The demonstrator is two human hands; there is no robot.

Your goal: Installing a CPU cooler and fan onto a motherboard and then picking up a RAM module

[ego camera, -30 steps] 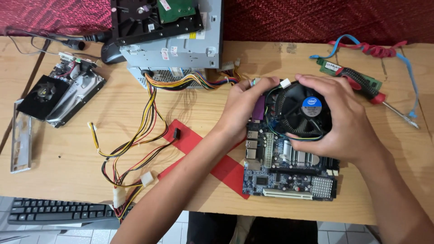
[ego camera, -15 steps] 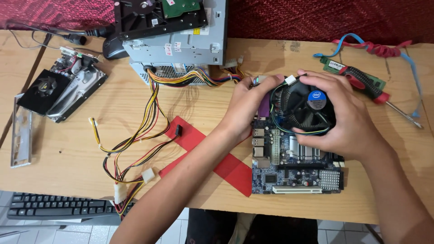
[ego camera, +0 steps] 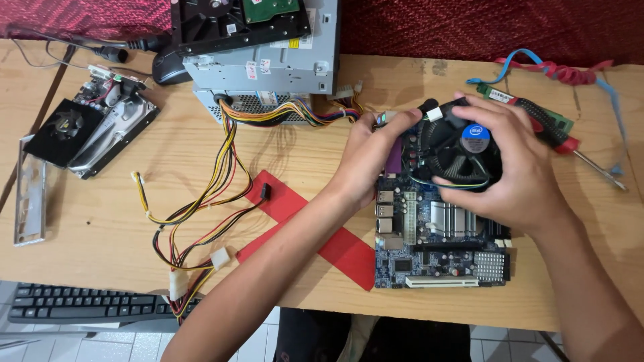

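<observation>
Black cooler fan (ego camera: 463, 151) on the motherboard (ego camera: 439, 251): my right hand (ego camera: 516, 174) grips it from above, my left hand (ego camera: 369, 161) clasps its left edge, fingertips hidden.

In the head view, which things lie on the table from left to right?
Metal bracket → small black fan → power cables → red tape → left hand → cooler fan under the right hand → screwdriver.
</observation>
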